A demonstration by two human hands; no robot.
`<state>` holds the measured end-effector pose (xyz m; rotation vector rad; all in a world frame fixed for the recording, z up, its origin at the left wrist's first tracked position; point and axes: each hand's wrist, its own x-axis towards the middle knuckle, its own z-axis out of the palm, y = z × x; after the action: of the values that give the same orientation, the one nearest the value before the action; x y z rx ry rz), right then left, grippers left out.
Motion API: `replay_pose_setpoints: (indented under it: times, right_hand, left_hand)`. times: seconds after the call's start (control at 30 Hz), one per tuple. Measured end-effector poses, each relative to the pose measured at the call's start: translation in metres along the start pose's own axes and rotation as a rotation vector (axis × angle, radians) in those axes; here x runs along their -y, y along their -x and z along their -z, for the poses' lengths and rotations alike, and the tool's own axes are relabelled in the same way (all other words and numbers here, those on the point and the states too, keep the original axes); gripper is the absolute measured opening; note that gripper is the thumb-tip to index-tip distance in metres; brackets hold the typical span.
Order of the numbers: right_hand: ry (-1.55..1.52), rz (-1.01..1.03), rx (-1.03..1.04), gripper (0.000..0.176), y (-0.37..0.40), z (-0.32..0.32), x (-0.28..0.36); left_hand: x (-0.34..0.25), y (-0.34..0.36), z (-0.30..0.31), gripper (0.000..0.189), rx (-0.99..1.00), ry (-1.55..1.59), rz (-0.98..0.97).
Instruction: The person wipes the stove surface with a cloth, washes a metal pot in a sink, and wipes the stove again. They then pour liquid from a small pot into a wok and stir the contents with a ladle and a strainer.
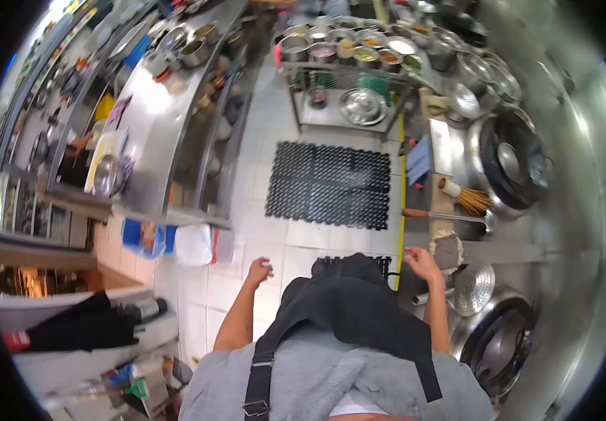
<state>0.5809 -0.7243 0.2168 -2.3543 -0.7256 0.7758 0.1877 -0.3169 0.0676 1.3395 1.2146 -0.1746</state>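
My left hand (261,271) hangs over the tiled floor, its fingers loosely bent and apart, with nothing in it. My right hand (421,264) is held beside the stove's edge, fingers partly stretched, and I see nothing in it either. Nearest to it are a crumpled grey-and-cream cloth (448,251) and a perforated strainer (474,289) with a metal handle. Beyond these lie a wooden-handled tool (450,216) and a bamboo wok brush (473,199). A dark wok (497,344) sits on the near burner.
Another wok (510,158) stands on the far burner. Ahead, a metal cart (341,68) carries several pots of ingredients, with a black rubber mat (327,185) before it. A steel counter (166,133) runs along the left; a blue bin (141,237) stands at its end.
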Motion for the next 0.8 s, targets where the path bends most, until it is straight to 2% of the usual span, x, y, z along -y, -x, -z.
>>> replay_pose_setpoints:
  times: [0.03, 0.07, 0.1, 0.17, 0.3, 0.37, 0.47, 0.5, 0.57, 0.6, 0.63, 0.7, 0.77, 0.8]
  right_hand:
    - [-0.097, 0.017, 0.146, 0.035, -0.004, 0.001, 0.031]
    - [-0.018, -0.005, 0.210, 0.041, -0.013, 0.002, 0.058]
    - [-0.075, 0.048, 0.224, 0.038, -0.023, -0.001, 0.073]
    - [-0.094, 0.096, 0.279, 0.036, -0.057, -0.006, 0.095]
    - [0.076, 0.290, 0.325, 0.035, -0.125, 0.010, 0.171]
    - [0.062, 0.355, 0.383, 0.035, -0.181, 0.006, 0.179]
    - [0.405, 0.491, 0.374, 0.035, -0.265, 0.005, 0.208]
    - [0.421, 0.542, 0.365, 0.035, -0.294, -0.001, 0.218]
    - [0.442, 0.615, 0.342, 0.033, -0.357, -0.023, 0.231]
    - [0.275, 0.622, 0.362, 0.032, -0.390, -0.043, 0.230]
    - [0.107, 0.619, 0.370, 0.030, -0.422, -0.066, 0.225]
    - [-0.292, -0.023, 0.578, 0.027, -0.469, -0.102, 0.200]
    - [0.596, 0.100, 0.686, 0.025, -0.494, -0.104, 0.189]
    - [0.699, 0.270, 0.533, 0.024, -0.494, -0.110, 0.169]
  left_hand:
    - [-0.003, 0.000, 0.002, 0.040, -0.028, -0.012, -0.018]
    - [-0.005, 0.002, 0.005, 0.041, -0.028, -0.006, -0.061]
    - [-0.002, 0.005, 0.007, 0.041, -0.040, 0.001, -0.103]
    - [0.006, 0.011, 0.009, 0.042, -0.103, 0.025, -0.023]
    - [0.067, 0.017, 0.016, 0.039, -0.191, -0.154, 0.073]
    - [0.096, 0.025, 0.015, 0.030, -0.259, -0.054, 0.093]
    - [0.098, 0.042, 0.011, 0.018, -0.327, 0.182, 0.295]
    - [0.090, 0.052, 0.006, 0.016, -0.348, 0.251, 0.391]
    - [0.071, 0.060, 0.001, 0.020, -0.364, 0.388, 0.412]
    - [0.065, 0.058, -0.003, 0.023, -0.394, 0.451, 0.393]
    - [0.058, 0.053, -0.004, 0.028, -0.414, 0.505, 0.372]
    - [0.035, 0.045, -0.008, 0.033, -0.461, 0.546, 0.291]
    - [-0.016, 0.053, -0.005, 0.029, -0.476, 0.500, 0.243]
    - [0.038, 0.022, -0.012, 0.026, -0.477, 0.414, 0.173]
